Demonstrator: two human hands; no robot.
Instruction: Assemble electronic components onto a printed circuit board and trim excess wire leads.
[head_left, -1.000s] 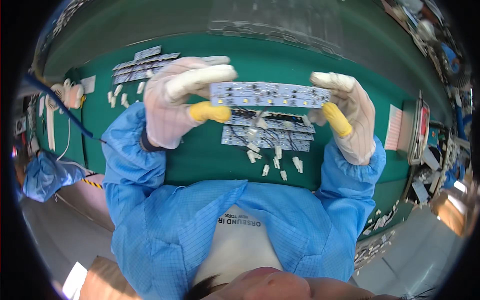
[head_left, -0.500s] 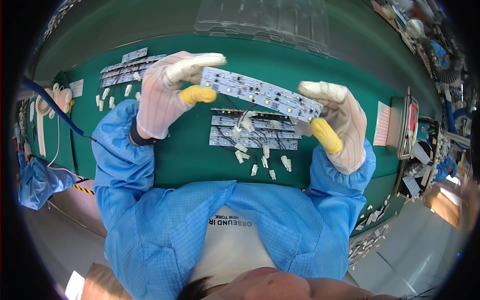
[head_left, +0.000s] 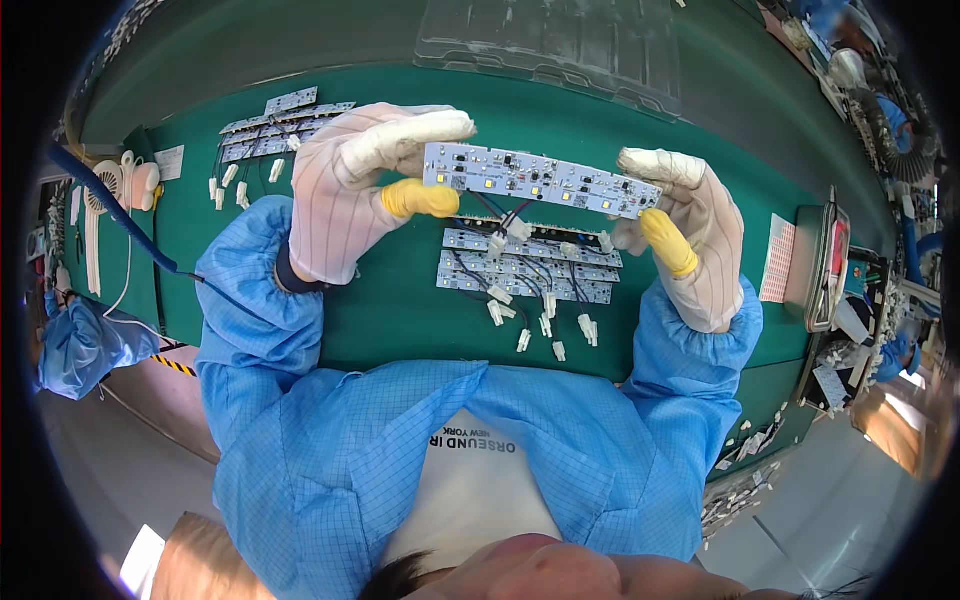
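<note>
A long white LED circuit board point(head_left: 540, 180) is held up between my two gloved hands, its lit face with small yellow LEDs toward me. My left hand point(head_left: 375, 190) pinches its left end, the yellow-tipped thumb along the lower edge. My right hand point(head_left: 685, 225) grips the right end the same way. Dark wires hang from behind the board to white connectors. Below it on the green mat lies a group of similar LED boards point(head_left: 525, 280) with wires and white plugs point(head_left: 560, 350). The fingers behind the held board are partly hidden.
More wired boards point(head_left: 270, 140) lie at the far left beyond my left hand. A clear plastic tray point(head_left: 550, 50) stands at the back. On the right are a sheet of labels point(head_left: 778, 255) and a metal-edged box point(head_left: 815, 265). A blue cable point(head_left: 120, 215) runs along the left.
The held board has turned closer to level, its right end rising. Both hands still grip it. The whole view has shifted slightly.
</note>
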